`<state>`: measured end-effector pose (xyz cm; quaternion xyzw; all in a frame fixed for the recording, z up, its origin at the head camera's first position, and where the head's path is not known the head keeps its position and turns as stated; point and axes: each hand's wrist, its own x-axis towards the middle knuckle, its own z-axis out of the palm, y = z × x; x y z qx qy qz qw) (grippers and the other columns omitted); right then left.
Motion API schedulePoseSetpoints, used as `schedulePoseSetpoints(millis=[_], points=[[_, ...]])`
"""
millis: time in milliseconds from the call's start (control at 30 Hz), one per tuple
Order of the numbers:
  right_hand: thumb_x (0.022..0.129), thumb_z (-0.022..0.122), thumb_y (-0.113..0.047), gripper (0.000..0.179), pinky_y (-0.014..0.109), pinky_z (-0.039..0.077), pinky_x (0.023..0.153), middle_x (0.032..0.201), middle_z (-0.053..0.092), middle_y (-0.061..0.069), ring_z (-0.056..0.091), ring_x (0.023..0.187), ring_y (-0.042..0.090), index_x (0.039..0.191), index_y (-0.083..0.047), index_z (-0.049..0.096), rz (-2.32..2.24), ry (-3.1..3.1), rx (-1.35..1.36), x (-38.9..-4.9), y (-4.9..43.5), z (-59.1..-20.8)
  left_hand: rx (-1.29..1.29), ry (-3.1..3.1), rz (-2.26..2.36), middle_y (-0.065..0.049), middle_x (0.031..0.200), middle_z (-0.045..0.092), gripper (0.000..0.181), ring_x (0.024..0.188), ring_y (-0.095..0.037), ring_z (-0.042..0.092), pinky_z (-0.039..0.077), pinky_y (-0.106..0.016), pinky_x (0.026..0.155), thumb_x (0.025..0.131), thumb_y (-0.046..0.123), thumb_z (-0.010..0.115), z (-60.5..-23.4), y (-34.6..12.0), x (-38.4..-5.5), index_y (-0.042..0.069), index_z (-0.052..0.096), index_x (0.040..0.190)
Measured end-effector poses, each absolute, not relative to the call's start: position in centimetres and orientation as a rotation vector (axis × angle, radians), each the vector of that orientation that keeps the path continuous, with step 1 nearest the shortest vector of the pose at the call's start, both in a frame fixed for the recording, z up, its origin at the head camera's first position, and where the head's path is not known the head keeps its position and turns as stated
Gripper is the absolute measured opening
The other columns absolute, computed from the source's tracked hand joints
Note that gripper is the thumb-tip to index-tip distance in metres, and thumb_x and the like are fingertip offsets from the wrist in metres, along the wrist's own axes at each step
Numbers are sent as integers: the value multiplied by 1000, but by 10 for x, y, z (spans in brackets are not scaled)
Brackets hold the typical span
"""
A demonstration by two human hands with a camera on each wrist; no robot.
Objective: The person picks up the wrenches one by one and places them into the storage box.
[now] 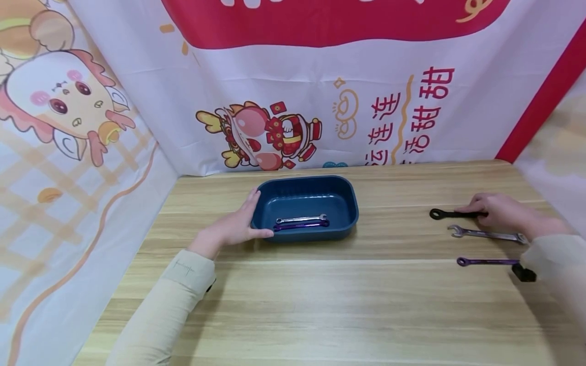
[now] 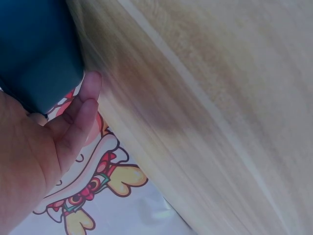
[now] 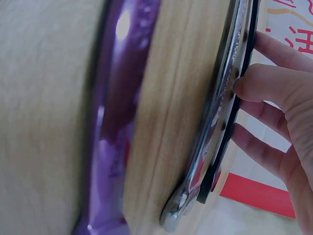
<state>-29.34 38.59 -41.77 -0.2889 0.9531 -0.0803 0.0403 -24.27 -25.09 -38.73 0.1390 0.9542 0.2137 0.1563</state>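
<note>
The right hand (image 1: 505, 211) has its thumb on one long side of the black wrench (image 1: 450, 214) and its fingers (image 3: 259, 147) along the other, pinching it; whether the wrench has left the wood, I cannot tell. It lies toward the far right corner of the table (image 1: 320, 305), its ring end pointing left. Nearer the front edge come the silver wrench (image 1: 487, 234), just beside it, and then the long purple wrench (image 1: 490, 262). The left hand (image 1: 233, 223) spreads its fingers against the left end of the blue tray (image 1: 316, 236), thumb at the near left corner. The tray stands near the table's far edge, left of the middle. Inside, along its front wall, lie a small silver wrench (image 1: 299, 219) and a dark purple wrench (image 1: 299, 225). The step in hand appears to be taking up the black wrench. The next move probably calls for a firm pinch and a straight lift clear of the silver neighbour, with the tray held steady.
</note>
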Motion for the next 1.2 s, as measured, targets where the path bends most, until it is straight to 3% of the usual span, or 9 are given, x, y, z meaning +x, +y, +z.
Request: schedulePoseSetpoints(millis=[1200], points=[[77, 75, 10, 47, 44, 56, 72, 97, 66, 3, 59, 81, 18, 121, -7, 77, -195, 2924, -830, -287, 379, -412, 404, 2720, 634, -4, 171, -15, 120, 154, -37, 15, 30, -59, 116, 89, 63, 70, -390, -252, -245, 18, -12, 164]])
